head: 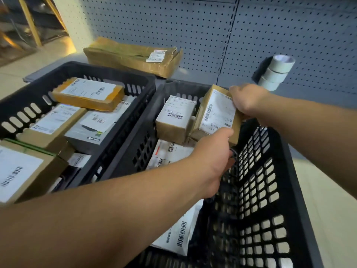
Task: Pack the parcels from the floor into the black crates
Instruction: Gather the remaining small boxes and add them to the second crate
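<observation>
Both hands on one brown parcel (216,115), white label up, tilted, held inside the right black crate (270,190) at its far end. Left hand (214,151) grips the near lower edge; its fingers curl under the box and are hidden. Right hand (245,101) grips the far upper corner; fingertips hidden behind the cardboard.

Just left of the held box, a second labelled parcel (176,118) sits in the same crate, touching or nearly touching it; cannot tell which. Below them lie white mailer bags (170,151) with barcodes, mostly covered by the left forearm. The crate floor is hard to make out through arm and shadow. Label print is blurred, unreadable.

Left black crate (81,70) stands against the right one, heaped with parcels: a yellow-taped box (87,93) on top, a grey printed box (92,128) beneath, a large carton (25,171) cut off at the frame's left edge.

Behind the crates, a long flattened cardboard parcel (133,56) lies on a low grey shelf base. Grey pegboard wall (193,26) behind; tape rolls (276,74) hang on a peg at right. Pale tiled floor (328,190). Wooden frame (29,20) upper left, out of focus.
</observation>
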{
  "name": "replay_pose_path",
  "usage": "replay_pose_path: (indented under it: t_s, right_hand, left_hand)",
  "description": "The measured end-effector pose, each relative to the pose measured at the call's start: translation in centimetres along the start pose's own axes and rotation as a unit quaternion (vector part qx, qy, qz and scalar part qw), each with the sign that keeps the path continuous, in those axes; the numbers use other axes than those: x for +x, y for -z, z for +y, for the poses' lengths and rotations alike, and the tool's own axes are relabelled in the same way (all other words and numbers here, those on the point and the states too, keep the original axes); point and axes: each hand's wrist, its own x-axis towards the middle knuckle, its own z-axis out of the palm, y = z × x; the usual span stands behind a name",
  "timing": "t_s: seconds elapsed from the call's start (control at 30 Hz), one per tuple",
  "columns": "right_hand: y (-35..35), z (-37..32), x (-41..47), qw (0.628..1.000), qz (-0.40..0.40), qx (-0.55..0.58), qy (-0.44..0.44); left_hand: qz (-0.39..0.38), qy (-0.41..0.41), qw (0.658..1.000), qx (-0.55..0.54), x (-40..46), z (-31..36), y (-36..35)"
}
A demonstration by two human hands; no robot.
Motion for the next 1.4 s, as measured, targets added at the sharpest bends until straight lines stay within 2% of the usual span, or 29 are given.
replay_pose_path:
  t_s: [0.1,0.33,0.6,0.7,0.9,1.03,1.2,1.3,1.4]
  right_hand:
    - [-0.6,0.1,0.1,0.999,-0.027,-0.037,-0.007]
    - [-3.5,-0.1,0.2,0.995,-0.089,0.001,-0.035]
    - [-5.3,0.3,1.4,0.996,-0.078,-0.015,-0.045]
    - [-5.3,1.0,1.7,0.997,-0.07,0.013,-0.044]
    - [-5.6,1.5,1.5,0.99,-0.121,0.046,-0.056]
    - [-5.2,1.2,1.0,0.989,-0.138,0.033,-0.047]
    - [-4.0,0.9,0.2,0.991,-0.126,-0.036,-0.014]
    - [-2.3,1.1,-0.9,0.993,-0.106,-0.041,0.042]
    - [0.1,1.7,-2.6,0.996,-0.052,0.005,0.075]
  left_hand:
    - [0.001,0.014,1.0,-0.005,0.5,-0.1,0.3]
    - [0.057,0.038,0.997,-0.035,2.0,0.5,2.4]
    - [0.054,0.011,0.998,-0.039,3.5,0.8,3.4]
    - [0.057,0.004,0.998,-0.028,4.0,0.7,3.6]
    - [0.034,0.014,0.999,-0.008,4.6,0.5,3.9]
    - [0.061,0.018,0.998,0.016,4.7,0.4,3.7]
    - [0.12,0.063,0.986,0.101,4.4,0.2,3.8]
    - [0.101,0.063,0.985,0.123,4.3,0.4,3.1]
    - [0.064,0.044,0.986,0.147,4.1,0.5,1.6]
